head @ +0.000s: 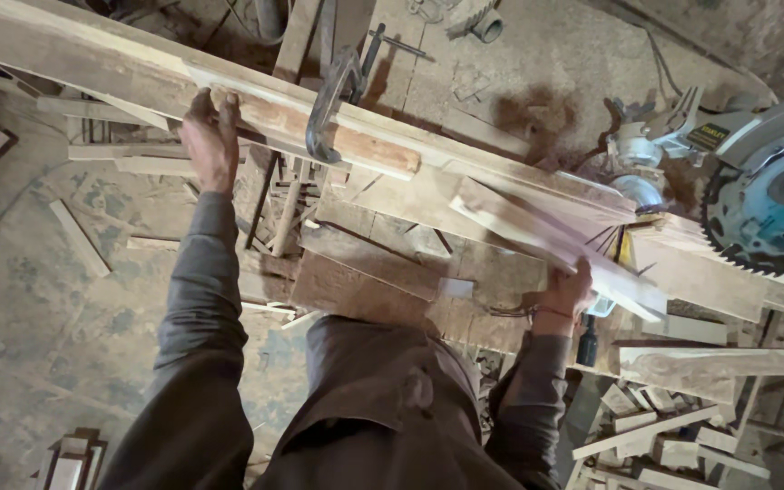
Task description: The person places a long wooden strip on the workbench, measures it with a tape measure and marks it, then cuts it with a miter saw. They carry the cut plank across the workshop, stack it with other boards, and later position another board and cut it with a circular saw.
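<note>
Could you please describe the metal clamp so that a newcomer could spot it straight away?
Find the long plank running across the top of the view. Just right of the left hand gripping its edge, the clamp hooks over it: the only dark curved metal piece among pale straight timber.

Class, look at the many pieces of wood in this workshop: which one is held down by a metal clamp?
The reddish-brown strip lying along the long pale plank. A dark metal clamp grips it, and the left hand rests on its end.
</note>
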A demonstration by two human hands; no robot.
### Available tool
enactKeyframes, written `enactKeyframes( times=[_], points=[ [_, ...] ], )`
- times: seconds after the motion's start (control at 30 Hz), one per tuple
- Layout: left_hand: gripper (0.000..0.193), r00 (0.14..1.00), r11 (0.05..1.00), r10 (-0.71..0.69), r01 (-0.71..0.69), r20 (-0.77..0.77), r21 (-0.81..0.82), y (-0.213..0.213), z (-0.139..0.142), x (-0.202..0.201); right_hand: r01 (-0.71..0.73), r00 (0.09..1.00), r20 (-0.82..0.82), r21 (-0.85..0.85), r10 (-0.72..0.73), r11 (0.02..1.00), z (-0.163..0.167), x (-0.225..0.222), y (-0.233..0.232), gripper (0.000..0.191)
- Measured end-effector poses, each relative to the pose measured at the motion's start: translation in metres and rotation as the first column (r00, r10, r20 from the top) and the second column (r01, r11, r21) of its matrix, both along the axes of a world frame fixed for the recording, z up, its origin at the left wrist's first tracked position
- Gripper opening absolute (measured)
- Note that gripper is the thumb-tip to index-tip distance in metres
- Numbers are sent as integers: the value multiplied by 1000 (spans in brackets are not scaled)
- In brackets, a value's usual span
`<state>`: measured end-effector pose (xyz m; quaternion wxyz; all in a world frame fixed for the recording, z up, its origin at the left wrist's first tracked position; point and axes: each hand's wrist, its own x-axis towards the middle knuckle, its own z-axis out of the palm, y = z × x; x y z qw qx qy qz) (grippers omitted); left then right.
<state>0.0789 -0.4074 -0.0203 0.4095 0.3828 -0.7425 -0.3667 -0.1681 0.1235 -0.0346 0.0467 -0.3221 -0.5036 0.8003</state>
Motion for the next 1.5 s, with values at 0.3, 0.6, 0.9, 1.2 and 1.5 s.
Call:
enactKeyframes(
  times=[0.3, 0.6, 0.9, 1.2, 1.5],
  points=[
    [49, 998, 995, 60, -59, 5, -75, 7, 11, -10, -249, 962, -123, -47, 242, 967, -5, 24, -34, 30],
    [51, 995, 976, 88, -93, -36, -195, 10, 15, -10, -257, 955, -152, 1, 255, 966, -11, 18, -51, 28],
    [50, 974, 975, -219, 215, -55, -58, 95, 34, 20, -406, 627, -230, 719, 744, 564, 7, 91, 2, 45],
    [97, 841, 798, -54, 360, 538, -483, 262, 45, 134, -627, 627, -249, 402, 739, 667, 86, 189, -97, 48],
    [69, 833, 949, -312, 296, 457, 108, 292, -9, 239, -847, 274, -66, 457, 959, 273, 79, 243, -158, 64]
  ],
)
